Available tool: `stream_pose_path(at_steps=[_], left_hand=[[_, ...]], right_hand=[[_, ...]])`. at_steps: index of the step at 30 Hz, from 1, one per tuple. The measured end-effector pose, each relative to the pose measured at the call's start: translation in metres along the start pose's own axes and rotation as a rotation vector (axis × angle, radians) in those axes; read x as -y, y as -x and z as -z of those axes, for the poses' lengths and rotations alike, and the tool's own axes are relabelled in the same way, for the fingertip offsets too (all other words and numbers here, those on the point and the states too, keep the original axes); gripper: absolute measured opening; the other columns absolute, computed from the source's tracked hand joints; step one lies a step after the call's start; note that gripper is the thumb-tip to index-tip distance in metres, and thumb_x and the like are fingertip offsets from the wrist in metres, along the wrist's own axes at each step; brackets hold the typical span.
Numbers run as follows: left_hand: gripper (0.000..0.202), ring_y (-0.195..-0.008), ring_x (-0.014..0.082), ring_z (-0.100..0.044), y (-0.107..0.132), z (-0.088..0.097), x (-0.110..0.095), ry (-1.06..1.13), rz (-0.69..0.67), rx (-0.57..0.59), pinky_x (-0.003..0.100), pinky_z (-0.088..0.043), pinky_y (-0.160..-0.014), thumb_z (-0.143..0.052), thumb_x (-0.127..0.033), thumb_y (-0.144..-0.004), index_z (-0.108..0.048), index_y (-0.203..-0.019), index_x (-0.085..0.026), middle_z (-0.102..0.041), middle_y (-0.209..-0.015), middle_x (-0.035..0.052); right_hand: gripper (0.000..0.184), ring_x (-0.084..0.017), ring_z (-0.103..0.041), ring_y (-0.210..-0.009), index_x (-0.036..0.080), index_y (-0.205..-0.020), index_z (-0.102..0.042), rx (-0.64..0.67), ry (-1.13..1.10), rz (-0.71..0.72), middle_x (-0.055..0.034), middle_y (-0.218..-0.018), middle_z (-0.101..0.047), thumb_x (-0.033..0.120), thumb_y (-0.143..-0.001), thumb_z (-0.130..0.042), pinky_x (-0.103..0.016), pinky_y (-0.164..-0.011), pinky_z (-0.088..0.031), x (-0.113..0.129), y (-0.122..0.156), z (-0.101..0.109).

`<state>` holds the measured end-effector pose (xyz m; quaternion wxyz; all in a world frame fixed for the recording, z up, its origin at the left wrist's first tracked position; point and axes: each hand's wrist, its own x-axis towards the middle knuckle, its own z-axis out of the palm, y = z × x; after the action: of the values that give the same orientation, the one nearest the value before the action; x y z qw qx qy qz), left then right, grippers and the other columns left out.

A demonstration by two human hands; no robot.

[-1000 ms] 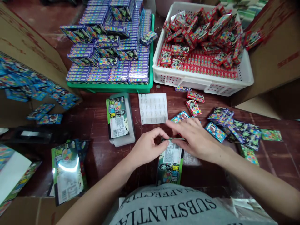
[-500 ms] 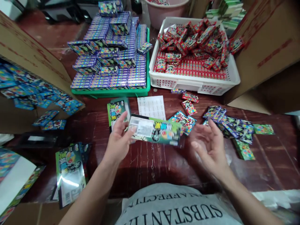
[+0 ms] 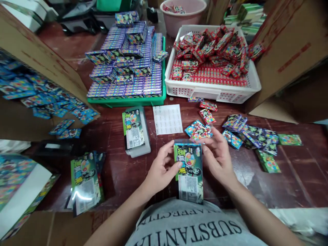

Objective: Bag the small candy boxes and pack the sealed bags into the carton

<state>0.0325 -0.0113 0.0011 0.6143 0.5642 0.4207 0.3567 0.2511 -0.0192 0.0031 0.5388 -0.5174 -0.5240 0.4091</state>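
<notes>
Left hand [image 3: 162, 168] grips pack [image 3: 190, 172] at its left edge, thumb on front. Right hand [image 3: 221, 160] is at pack's top right, fingers half curled; can't tell if they grip. Pack is just in front of shirt [image 3: 189, 223]. Second pack [image 3: 134, 131] lies left of label sheet [image 3: 168, 119].

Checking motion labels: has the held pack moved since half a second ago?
Yes: against the white sheet, the held pack has shifted right and toward the shirt.
</notes>
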Motion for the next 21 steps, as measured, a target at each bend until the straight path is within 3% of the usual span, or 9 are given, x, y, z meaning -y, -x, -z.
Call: stream_pose_path(at_steps=[4,7,13,17,19,21], left_hand=[[0.065,-0.091,0.0170,-0.065,0.001,0.002,0.007,-0.061,-0.044,0.026,0.033,-0.058,-0.078,-0.063,-0.026,-0.094,-0.032,-0.150,-0.033,-0.055,-0.124,0.0083],[0.065,-0.091,0.0163,-0.065,0.003,0.006,0.012,-0.059,-0.038,0.052,0.032,-0.057,-0.078,-0.063,-0.023,-0.093,-0.032,-0.149,-0.033,-0.054,-0.125,0.0078],[0.040,-0.097,0.0175,-0.064,-0.008,0.017,0.006,-0.039,0.006,0.100,0.032,-0.054,-0.086,-0.067,-0.021,-0.089,-0.047,-0.124,-0.026,-0.063,-0.109,0.0034],[0.007,-0.111,0.0195,-0.061,-0.020,0.014,0.001,-0.067,-0.053,-0.036,0.035,-0.049,-0.096,-0.062,-0.024,-0.093,-0.058,-0.099,-0.021,-0.064,-0.115,0.0062],[0.006,-0.107,0.0178,-0.063,-0.024,0.011,0.000,-0.008,-0.049,-0.100,0.034,-0.050,-0.095,-0.062,-0.022,-0.093,-0.058,-0.097,-0.021,-0.067,-0.113,0.0054],[0.022,-0.099,0.0160,-0.065,-0.026,0.009,-0.001,0.046,-0.029,-0.139,0.033,-0.052,-0.090,-0.066,-0.020,-0.090,-0.057,-0.111,-0.023,-0.070,-0.107,0.0032]], right_hand=[[0.074,-0.020,-0.067,-0.100,0.039,-0.150,-0.028,-0.134,-0.036,0.075,-0.0059,-0.126,-0.055,0.022,-0.090,-0.067,-0.040,-0.087,-0.060,-0.010,0.012,-0.012],[0.072,-0.020,-0.066,-0.099,0.041,-0.149,-0.032,-0.198,-0.010,0.051,-0.0049,-0.120,-0.055,0.021,-0.089,-0.067,-0.039,-0.087,-0.061,-0.015,0.019,-0.018],[0.074,-0.019,-0.064,-0.100,0.037,-0.156,-0.025,0.054,-0.045,-0.064,-0.0054,-0.116,-0.062,0.025,-0.093,-0.061,-0.039,-0.092,-0.058,-0.016,0.012,-0.010],[0.073,-0.018,-0.063,-0.093,0.034,-0.157,-0.025,0.165,-0.012,-0.041,-0.0027,-0.103,-0.062,0.026,-0.094,-0.060,-0.038,-0.091,-0.057,-0.014,0.002,-0.004],[0.073,-0.018,-0.063,-0.092,0.034,-0.157,-0.023,0.142,0.026,-0.016,-0.0034,-0.103,-0.061,0.026,-0.095,-0.059,-0.039,-0.091,-0.057,-0.013,0.000,-0.005],[0.080,-0.019,-0.063,-0.095,0.036,-0.159,-0.014,0.105,0.047,0.000,-0.0065,-0.116,-0.060,0.028,-0.095,-0.060,-0.041,-0.092,-0.057,-0.013,-0.001,-0.005]])
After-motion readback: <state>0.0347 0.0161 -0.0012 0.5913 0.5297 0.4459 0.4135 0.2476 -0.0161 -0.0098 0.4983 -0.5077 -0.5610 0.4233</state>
